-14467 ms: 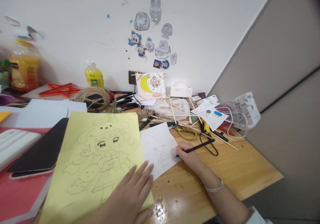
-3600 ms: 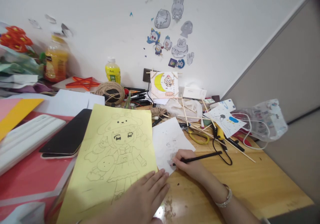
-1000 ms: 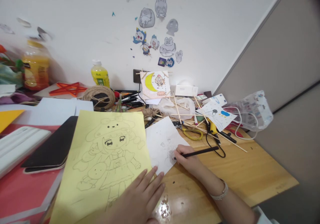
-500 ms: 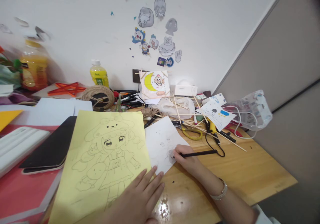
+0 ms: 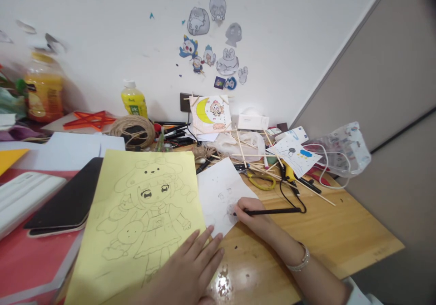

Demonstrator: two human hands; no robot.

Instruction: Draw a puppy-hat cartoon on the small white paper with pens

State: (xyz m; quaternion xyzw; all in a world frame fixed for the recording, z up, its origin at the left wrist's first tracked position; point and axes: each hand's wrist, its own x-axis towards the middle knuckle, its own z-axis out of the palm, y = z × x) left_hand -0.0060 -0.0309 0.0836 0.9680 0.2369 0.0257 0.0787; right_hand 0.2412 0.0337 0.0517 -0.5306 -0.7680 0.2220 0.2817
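Observation:
A slim black pen is pinched in my right hand, its tip touching the white sheet. Faint sketch marks show on that sheet, partly covered by the hand. My left hand lies flat with fingers spread, resting over the lower right of the yellow paper; its fingertips reach the bottom edge of the white sheet. On the yellow paper is a line drawing of a cartoon girl in a cap and dress, holding a plush-like animal. The lower part of this drawing is hidden by my left hand.
Left of the yellow paper lie a black tablet-like slab and a white device. Behind are a twine coil, a yellow drink bottle and an orange drink bottle. Yellow-handled scissors, sticks and a cable clutter the right.
The pen has tilted slightly, its rear end shifting a little right and down, while its tip has moved slightly left on the white sheet. My left hand stays in place.

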